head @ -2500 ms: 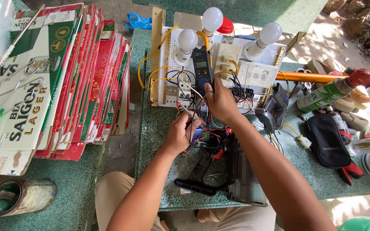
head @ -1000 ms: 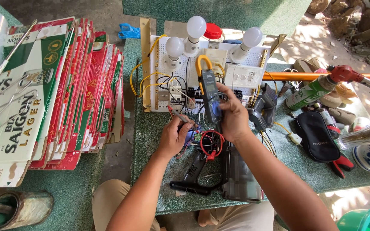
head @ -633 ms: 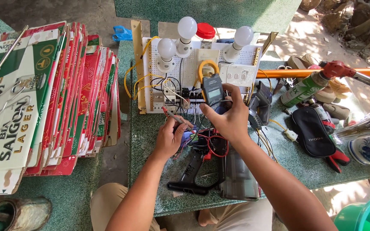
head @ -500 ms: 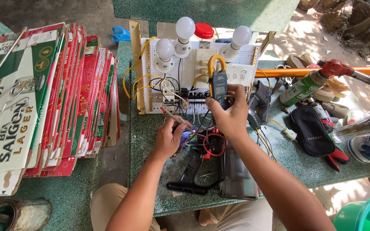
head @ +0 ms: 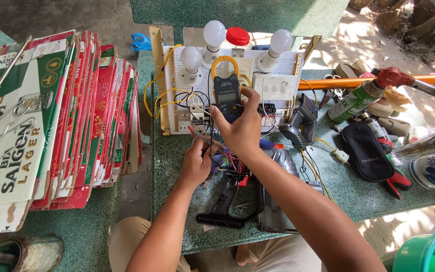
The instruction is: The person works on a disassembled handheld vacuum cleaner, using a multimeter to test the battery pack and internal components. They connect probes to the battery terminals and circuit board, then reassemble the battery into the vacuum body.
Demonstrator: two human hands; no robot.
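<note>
A person's right hand (head: 242,128) wraps its fingers around a dark clamp meter (head: 226,90) with a yellow loop jaw, held upright against a white perforated wiring board (head: 283,70) at the far edge of a speckled green stone desk (head: 177,166). The left hand (head: 197,163) pinches a slim red probe (head: 201,136) between thumb and fingers, just before the board. Three round white bulbs (head: 214,33) stand on top. Flattened cardboard cartons (head: 51,121) crowd the left; a black pouch (head: 366,151) and spray can (head: 353,103) fill the right, leaving little free desk.
</note>
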